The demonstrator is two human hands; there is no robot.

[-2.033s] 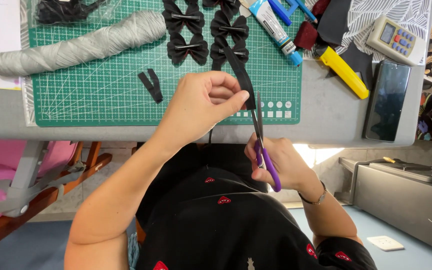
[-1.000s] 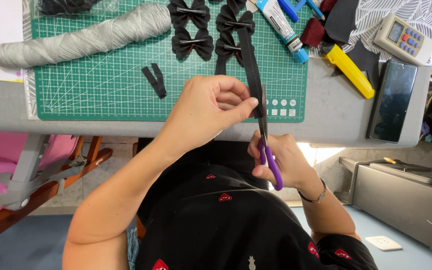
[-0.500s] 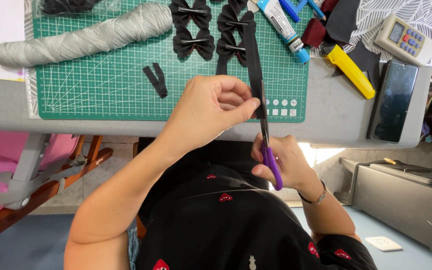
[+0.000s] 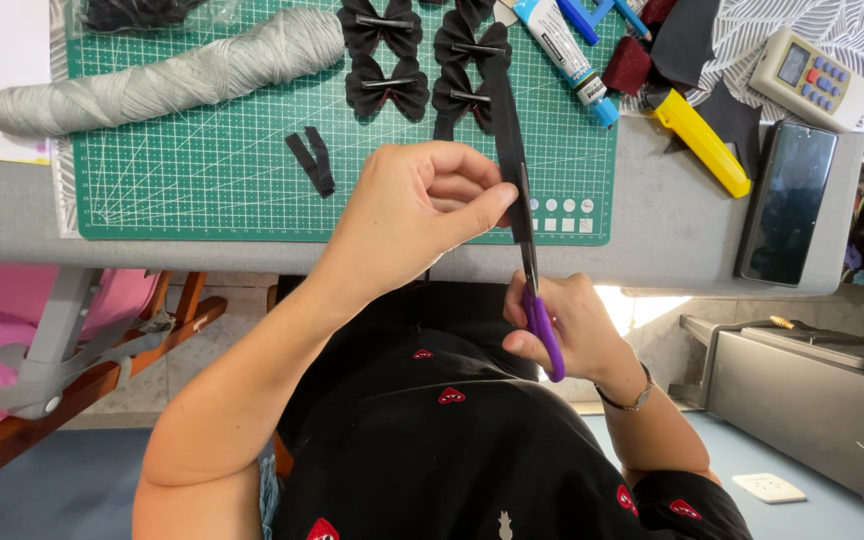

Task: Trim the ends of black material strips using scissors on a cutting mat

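A narrow black strip (image 4: 505, 120) of what appears to be felt or ribbon is being cut lengthwise, and the step in hand is judged to be the splitting of it into thinner bands. The strip is held up over the near edge of the table (image 4: 652, 240), its far end reaching across the green cutting mat (image 4: 202, 180). It is pinched between thumb and fingers of the left hand (image 4: 417, 215), which are pressed together on its left edge. The purple-handled scissors (image 4: 535, 290) are gripped by the right hand (image 4: 567, 330), whose fingers are curled closed through the loops; the blades are laid along the strip, and how far they are parted cannot be told. For the next move, a steady line along the middle of the strip and taut tension from the left hand would seem to be called for. The strip looks matte, flat and limp, uniformly dark. Beyond it, finished black bows (image 4: 387, 85) are laid in rows on the mat, and two short black offcuts (image 4: 310, 162) lie beside them.
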